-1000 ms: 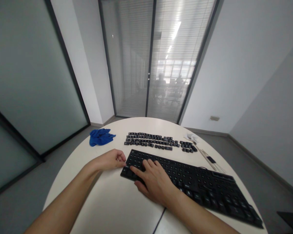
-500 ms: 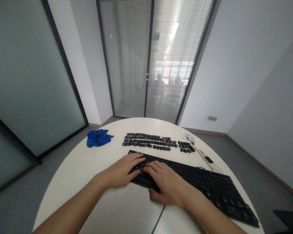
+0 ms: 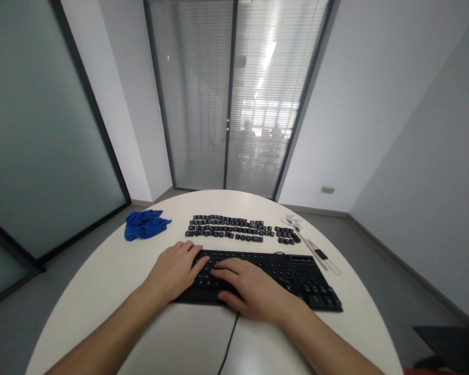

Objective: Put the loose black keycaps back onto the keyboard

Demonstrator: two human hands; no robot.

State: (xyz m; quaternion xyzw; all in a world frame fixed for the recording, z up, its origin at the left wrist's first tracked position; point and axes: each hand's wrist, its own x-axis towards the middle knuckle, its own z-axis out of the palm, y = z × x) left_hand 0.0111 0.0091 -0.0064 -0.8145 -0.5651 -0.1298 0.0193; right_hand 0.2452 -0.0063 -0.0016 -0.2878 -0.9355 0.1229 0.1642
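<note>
A black keyboard (image 3: 285, 271) lies on the round white table, its long side running roughly left to right. Keycaps show at its right end, while much of the rest seems bare of them. My left hand (image 3: 175, 268) is around the keyboard's left end, fingers bent at the far corner and thumb on top. Over the left-middle part rests my right hand (image 3: 250, 289), fingers stretched out and touching the keyboard, its thumb apart near the front edge. Whether anything small lies under the right fingertips is hidden.
Loose black keycaps (image 3: 222, 229) lie in rows behind the keyboard, with a smaller group (image 3: 287, 234) to their right. A blue cloth (image 3: 146, 225) sits at the left. Thin tools (image 3: 320, 254) and crumpled white material (image 3: 293, 221) are at the right. A cable (image 3: 230, 338) runs toward me.
The keyboard has turned, its right end swinging away from me, so it now lies nearly level across the view. Both hands stay on it. The view has shifted slightly.
</note>
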